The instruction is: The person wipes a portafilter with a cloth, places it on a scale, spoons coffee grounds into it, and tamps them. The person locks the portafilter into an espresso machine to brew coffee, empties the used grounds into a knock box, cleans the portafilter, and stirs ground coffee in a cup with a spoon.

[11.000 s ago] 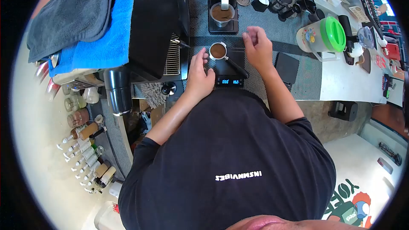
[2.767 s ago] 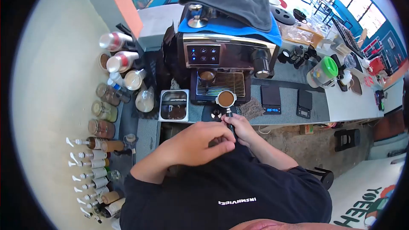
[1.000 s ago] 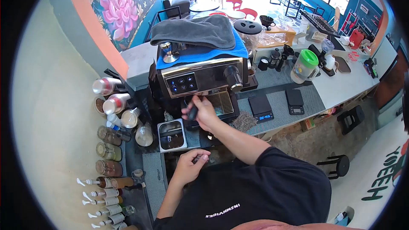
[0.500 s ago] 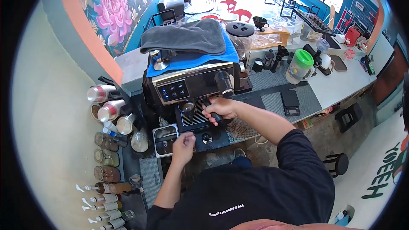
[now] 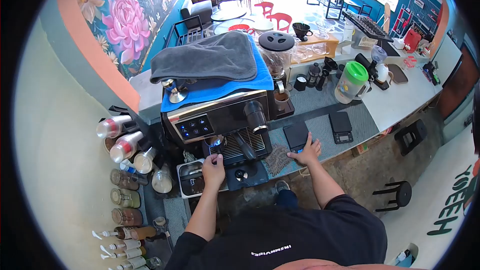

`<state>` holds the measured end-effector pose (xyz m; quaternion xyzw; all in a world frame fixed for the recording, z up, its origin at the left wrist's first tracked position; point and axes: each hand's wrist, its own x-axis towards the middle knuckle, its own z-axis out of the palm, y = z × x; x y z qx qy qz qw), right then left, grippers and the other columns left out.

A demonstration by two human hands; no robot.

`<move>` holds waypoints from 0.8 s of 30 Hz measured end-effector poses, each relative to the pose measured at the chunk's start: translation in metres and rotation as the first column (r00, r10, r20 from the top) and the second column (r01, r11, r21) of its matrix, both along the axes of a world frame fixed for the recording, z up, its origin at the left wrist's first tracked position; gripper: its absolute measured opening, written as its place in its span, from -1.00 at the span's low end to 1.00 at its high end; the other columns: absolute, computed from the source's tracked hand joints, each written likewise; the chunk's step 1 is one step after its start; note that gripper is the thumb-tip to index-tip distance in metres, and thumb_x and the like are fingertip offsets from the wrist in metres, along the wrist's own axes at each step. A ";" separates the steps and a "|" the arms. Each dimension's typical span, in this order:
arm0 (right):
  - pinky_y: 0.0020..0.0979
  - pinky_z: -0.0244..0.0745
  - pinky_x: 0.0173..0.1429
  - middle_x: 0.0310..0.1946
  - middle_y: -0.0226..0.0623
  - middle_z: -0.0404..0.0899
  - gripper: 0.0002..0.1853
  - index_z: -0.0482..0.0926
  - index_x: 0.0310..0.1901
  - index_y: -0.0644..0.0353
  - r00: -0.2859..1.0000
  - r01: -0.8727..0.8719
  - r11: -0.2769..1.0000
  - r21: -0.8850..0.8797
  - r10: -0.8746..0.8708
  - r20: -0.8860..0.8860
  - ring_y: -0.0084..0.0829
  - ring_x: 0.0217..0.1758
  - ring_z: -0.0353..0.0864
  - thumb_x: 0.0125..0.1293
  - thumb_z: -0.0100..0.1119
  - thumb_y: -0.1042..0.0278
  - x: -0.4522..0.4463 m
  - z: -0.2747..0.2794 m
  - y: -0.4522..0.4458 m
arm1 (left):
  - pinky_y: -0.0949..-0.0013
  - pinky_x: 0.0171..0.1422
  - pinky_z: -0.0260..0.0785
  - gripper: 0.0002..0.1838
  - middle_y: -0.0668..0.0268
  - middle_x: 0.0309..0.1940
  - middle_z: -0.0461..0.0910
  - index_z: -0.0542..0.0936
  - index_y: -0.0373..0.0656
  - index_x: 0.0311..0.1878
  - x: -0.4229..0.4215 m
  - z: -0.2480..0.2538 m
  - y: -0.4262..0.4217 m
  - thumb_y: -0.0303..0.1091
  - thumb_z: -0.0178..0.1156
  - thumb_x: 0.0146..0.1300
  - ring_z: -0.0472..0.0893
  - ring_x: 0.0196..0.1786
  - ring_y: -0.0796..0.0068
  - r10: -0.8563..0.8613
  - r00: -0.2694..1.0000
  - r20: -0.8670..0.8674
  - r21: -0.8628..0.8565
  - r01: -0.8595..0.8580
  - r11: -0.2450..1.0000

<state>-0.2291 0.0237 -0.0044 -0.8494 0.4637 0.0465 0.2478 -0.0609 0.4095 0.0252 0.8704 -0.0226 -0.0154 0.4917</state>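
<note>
My left hand [image 5: 213,171] is closed, with thumb and fingertips pinched at the near side of a dark cup [image 5: 215,142] on the drip tray [image 5: 256,140] of the espresso machine [image 5: 220,112]. Beside the cup, the portafilter handle [image 5: 244,147] sticks out from the machine toward me. My right hand [image 5: 308,153] has its fingers spread at the front end of a black scale [image 5: 296,134]; whether it presses on the scale I cannot tell. A brown-grey cloth [image 5: 278,160] lies just left of that hand.
A second black scale [image 5: 340,126] lies farther right, with a green-lidded jug [image 5: 353,82] behind it. At the left are a steel container [image 5: 191,179], glass jars [image 5: 125,197] and pump bottles [image 5: 132,232]. A tamper-like knob [image 5: 241,175] sits on the front mat.
My right hand has let go of the portafilter handle and moved right to the scale. My left hand has risen slightly to the cup. The view has shifted a little.
</note>
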 end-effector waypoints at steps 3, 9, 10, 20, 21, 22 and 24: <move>0.33 -0.15 0.88 0.80 0.45 -0.02 0.70 -0.27 0.89 -0.11 0.998 0.041 0.999 -0.031 -0.039 0.039 0.42 0.89 -0.09 -0.08 0.84 -0.35 0.008 -0.002 0.004 | 0.20 0.09 0.65 -0.56 0.08 -0.09 0.86 0.76 -0.38 0.23 -0.009 0.013 -0.010 -0.11 0.38 0.65 0.82 -0.10 0.29 0.022 0.999 -0.044 -0.069 -0.025 0.997; 0.23 -0.11 0.86 0.78 0.41 0.00 0.59 -0.26 0.90 -0.17 0.998 0.056 0.998 -0.024 -0.055 0.041 0.36 0.87 -0.06 0.06 0.79 -0.25 0.015 0.000 0.010 | 0.32 -0.05 0.60 -0.59 0.24 -0.14 0.81 0.76 -0.37 0.26 -0.003 0.002 -0.020 -0.16 0.38 0.68 0.72 -0.24 0.51 0.051 0.998 -0.046 -0.194 -0.059 0.979; 0.24 -0.08 0.85 0.77 0.41 0.02 0.58 -0.24 0.90 -0.16 0.997 0.072 0.997 -0.023 -0.072 0.017 0.35 0.86 -0.02 0.05 0.79 -0.24 0.020 0.002 0.012 | 0.33 -0.07 0.59 -0.60 0.26 -0.14 0.81 0.76 -0.36 0.27 -0.002 0.002 -0.022 -0.17 0.37 0.68 0.70 -0.25 0.53 0.049 0.998 -0.044 -0.200 -0.057 0.978; 0.07 0.39 0.69 0.53 0.25 0.51 0.41 0.08 0.76 0.09 0.883 0.256 0.948 0.187 -0.309 0.354 0.24 0.61 0.51 -0.08 0.77 -0.10 -0.009 0.043 -0.005 | 0.50 -0.04 0.48 -0.66 0.44 -0.11 0.78 0.80 -0.32 0.30 -0.006 0.004 -0.014 -0.26 0.31 0.74 0.60 -0.18 0.69 -0.089 0.988 -0.127 -0.442 0.024 0.897; 0.05 0.42 0.67 0.51 0.25 0.53 0.38 0.12 0.73 0.12 0.869 0.251 0.959 0.131 -0.283 0.407 0.23 0.59 0.52 -0.09 0.77 -0.07 -0.020 0.051 0.001 | 0.50 -0.02 0.50 -0.66 0.43 -0.11 0.79 0.80 -0.34 0.30 -0.009 0.007 -0.014 -0.26 0.31 0.74 0.61 -0.18 0.69 -0.085 0.990 -0.113 -0.449 0.025 0.893; 0.08 0.43 0.65 0.48 0.24 0.53 0.33 0.17 0.68 0.17 0.856 0.225 0.973 0.056 -0.225 0.465 0.25 0.57 0.52 -0.10 0.79 0.00 -0.031 0.055 0.011 | 0.50 -0.01 0.51 -0.66 0.43 -0.11 0.81 0.82 -0.31 0.28 -0.010 0.005 -0.015 -0.24 0.30 0.75 0.62 -0.18 0.68 -0.076 0.988 -0.137 -0.490 -0.001 0.872; 0.10 0.43 0.64 0.46 0.22 0.54 0.32 0.16 0.68 0.19 0.865 0.111 0.994 0.009 -0.101 0.491 0.25 0.55 0.52 -0.08 0.80 0.05 -0.053 0.070 0.038 | 0.49 0.01 0.53 -0.67 0.40 -0.05 0.81 0.80 -0.35 0.29 -0.012 0.006 -0.011 -0.28 0.28 0.76 0.63 -0.15 0.67 -0.138 0.981 -0.137 -0.453 0.062 0.889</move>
